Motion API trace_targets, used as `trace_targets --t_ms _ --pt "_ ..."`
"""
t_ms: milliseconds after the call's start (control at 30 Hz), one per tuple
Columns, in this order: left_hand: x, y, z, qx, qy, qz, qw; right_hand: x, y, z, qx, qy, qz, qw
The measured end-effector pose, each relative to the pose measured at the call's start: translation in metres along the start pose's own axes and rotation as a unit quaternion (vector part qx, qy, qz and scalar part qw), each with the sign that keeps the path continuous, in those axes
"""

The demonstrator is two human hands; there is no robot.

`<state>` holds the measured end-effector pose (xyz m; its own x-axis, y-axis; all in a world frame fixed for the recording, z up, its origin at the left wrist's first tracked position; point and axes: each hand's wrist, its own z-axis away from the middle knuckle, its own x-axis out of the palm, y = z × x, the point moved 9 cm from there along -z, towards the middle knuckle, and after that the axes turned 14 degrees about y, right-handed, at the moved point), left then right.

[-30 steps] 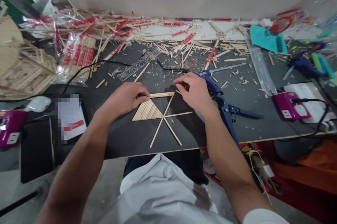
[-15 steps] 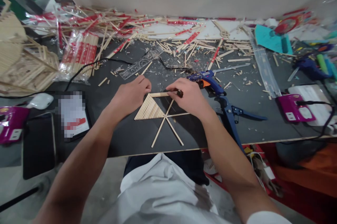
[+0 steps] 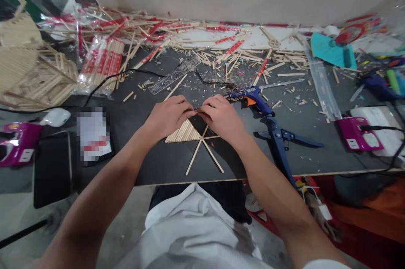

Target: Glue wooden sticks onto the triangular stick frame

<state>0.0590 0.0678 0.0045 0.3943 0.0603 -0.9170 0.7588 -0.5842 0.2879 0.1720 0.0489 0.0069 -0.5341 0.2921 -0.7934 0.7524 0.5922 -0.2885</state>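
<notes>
On the dark table in front of me lies a flat piece made of thin wooden sticks [image 3: 183, 133]. Its spokes meet at one centre, and one wedge on the left is filled with sticks side by side. My left hand [image 3: 171, 115] is closed over the wedge's far edge. Opposite it, my right hand [image 3: 222, 117] is closed too, above the far-right spokes. The fingertips of both hands meet at a wooden stick [image 3: 195, 111] on the far side of the piece; the fingers hide most of it.
A blue glue gun [image 3: 255, 98] and dark blue cutters [image 3: 280, 138] lie to the right. Beyond the hands are a clear ruler [image 3: 174, 76] and scattered stick scraps. Bagged sticks [image 3: 103, 64] and two phones [image 3: 52, 170] are at left, a purple power adapter [image 3: 357, 134] at right.
My left hand has moved right and my right hand slightly nearer to it, so their fingertips now meet over the far edge. The whole view has shifted slightly.
</notes>
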Motion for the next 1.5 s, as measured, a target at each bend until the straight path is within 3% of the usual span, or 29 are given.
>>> trace_targets --t_ms 167,267,333,433,533,633,867,967,1033,1167,1333,1500 --pt "-0.003 0.009 0.0 0.038 0.022 -0.022 0.999 -0.007 -0.003 -0.002 0.012 0.044 -0.044 0.998" --pt "-0.012 0.005 -0.001 0.012 0.049 -0.021 0.998 -0.029 0.013 -0.003 0.055 0.095 -0.053 0.993" --pt "-0.017 -0.006 -0.002 -0.036 0.062 -0.029 0.997 -0.053 0.042 0.002 0.12 0.149 -0.014 0.981" --pt "-0.02 -0.022 -0.002 -0.107 0.066 -0.018 0.992 -0.084 0.102 0.027 0.257 0.202 0.085 0.941" --pt "-0.017 -0.031 -0.003 -0.148 0.069 0.028 0.986 -0.083 0.152 0.056 0.37 0.15 0.134 0.907" --pt "-0.011 -0.036 -0.003 -0.166 0.072 0.062 0.981 -0.074 0.168 0.067 0.404 0.118 0.143 0.896" --pt "0.001 -0.05 -0.004 -0.174 0.098 0.103 0.974 -0.075 0.161 0.057 0.418 0.102 0.177 0.885" --pt "0.001 -0.049 -0.004 -0.179 0.096 0.097 0.974 -0.087 0.157 0.058 0.443 0.139 0.177 0.868" --pt "0.0 -0.044 -0.004 -0.178 0.09 0.091 0.976 -0.097 0.146 0.054 0.431 0.177 0.166 0.869" --pt "-0.001 -0.038 -0.005 -0.177 0.074 0.094 0.977 -0.103 0.107 0.04 0.351 0.209 0.142 0.902" --pt "0.001 -0.039 -0.006 -0.174 0.077 0.092 0.977 -0.069 0.067 0.037 0.261 0.152 0.105 0.948" --pt "0.007 -0.037 -0.007 -0.153 0.053 0.068 0.984 -0.039 0.055 0.039 0.206 0.133 0.094 0.965"
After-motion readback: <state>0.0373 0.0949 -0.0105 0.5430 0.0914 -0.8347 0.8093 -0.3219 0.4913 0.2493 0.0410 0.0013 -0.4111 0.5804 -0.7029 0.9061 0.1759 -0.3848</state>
